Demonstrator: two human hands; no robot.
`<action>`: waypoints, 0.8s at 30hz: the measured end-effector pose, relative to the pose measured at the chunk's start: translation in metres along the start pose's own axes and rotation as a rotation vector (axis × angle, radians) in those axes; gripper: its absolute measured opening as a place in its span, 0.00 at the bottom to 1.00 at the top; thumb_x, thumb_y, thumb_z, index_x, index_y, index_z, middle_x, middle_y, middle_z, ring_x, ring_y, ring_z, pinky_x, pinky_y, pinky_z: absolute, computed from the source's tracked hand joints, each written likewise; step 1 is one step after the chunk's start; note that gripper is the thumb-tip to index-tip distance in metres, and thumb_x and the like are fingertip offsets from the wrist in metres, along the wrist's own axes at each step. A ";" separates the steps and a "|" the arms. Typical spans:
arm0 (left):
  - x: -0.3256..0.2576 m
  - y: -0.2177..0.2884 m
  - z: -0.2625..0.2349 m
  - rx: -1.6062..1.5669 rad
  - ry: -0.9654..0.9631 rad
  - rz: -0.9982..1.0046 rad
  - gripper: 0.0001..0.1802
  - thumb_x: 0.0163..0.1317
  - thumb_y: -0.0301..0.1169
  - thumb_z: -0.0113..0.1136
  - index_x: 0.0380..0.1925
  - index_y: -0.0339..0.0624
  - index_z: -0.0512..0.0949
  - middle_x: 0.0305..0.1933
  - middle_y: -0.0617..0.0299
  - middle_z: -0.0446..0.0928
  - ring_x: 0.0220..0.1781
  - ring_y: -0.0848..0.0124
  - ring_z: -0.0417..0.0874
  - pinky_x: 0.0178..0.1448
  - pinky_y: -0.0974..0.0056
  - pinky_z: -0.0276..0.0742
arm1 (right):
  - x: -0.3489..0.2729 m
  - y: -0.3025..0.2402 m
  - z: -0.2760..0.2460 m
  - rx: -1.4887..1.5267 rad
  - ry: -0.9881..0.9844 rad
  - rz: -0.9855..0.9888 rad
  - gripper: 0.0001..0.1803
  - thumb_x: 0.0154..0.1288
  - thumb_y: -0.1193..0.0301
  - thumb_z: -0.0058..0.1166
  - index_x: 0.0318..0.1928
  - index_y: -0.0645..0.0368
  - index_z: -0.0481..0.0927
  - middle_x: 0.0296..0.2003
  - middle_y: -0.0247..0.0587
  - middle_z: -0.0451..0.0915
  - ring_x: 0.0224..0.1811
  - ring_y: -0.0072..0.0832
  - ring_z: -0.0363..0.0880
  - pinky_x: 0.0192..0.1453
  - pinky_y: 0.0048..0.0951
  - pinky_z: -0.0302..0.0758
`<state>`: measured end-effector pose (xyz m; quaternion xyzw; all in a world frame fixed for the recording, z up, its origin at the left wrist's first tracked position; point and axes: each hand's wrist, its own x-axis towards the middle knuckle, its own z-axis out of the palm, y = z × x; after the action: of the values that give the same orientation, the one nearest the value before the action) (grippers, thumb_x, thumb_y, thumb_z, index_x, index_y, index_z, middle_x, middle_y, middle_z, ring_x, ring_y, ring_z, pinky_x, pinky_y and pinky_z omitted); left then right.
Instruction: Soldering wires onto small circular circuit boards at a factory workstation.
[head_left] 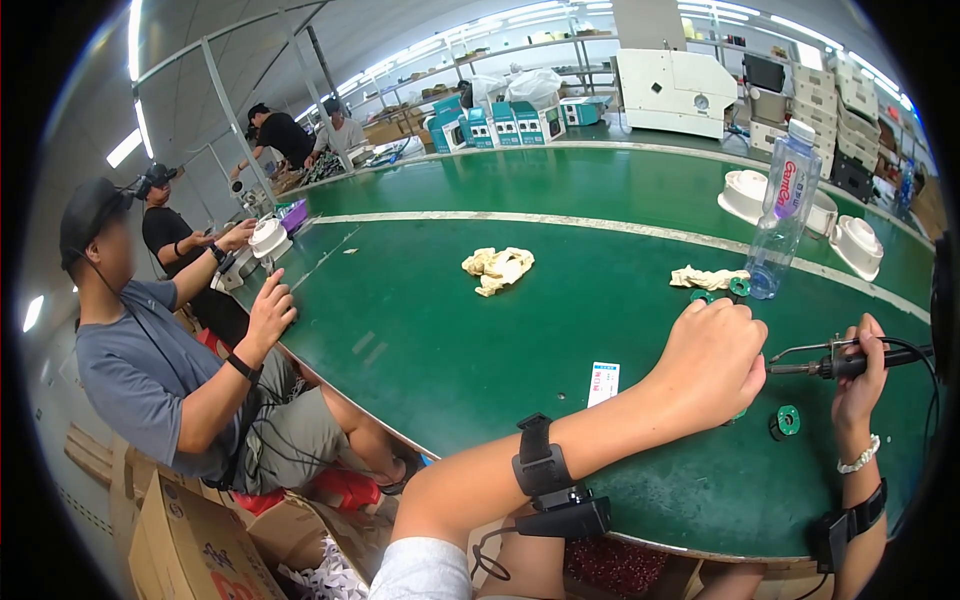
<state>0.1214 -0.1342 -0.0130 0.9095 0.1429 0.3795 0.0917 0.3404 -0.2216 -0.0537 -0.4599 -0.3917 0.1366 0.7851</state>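
My left hand (712, 355) is closed over the green tabletop, knuckles up. Its fingertips are hidden, and I cannot make out what they grip; a sliver of green shows below it. A soldering iron (822, 367) with a thin metal tube along its top is gripped in my right hand (862, 370). The iron's tip points left and ends close to my left hand's fingers. Just below the iron, a small round green circuit board part (788, 421) rests on the table. Beyond my left hand lie two similar green parts, one of them a round board (739, 287).
A tall clear plastic bottle (785, 210) stands behind my hands, near white round housings (857, 248). Crumpled cream gloves (497, 270) and a white label card (603, 383) lie on the green table (450, 340). At left sits a co-worker (150, 330) holding a white housing.
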 end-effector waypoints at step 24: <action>-0.005 -0.002 0.003 -0.005 0.024 0.008 0.06 0.44 0.26 0.54 0.16 0.37 0.69 0.23 0.54 0.70 0.31 0.58 0.73 0.36 0.57 0.66 | 0.005 0.010 -0.010 0.033 0.077 -0.011 0.11 0.62 0.64 0.41 0.34 0.60 0.69 0.18 0.26 0.61 0.12 0.07 0.52 0.10 0.11 0.48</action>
<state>0.1203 -0.1341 -0.0187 0.9052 0.1392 0.3912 0.0908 0.3530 -0.2192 -0.0624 -0.4496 -0.3613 0.1212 0.8078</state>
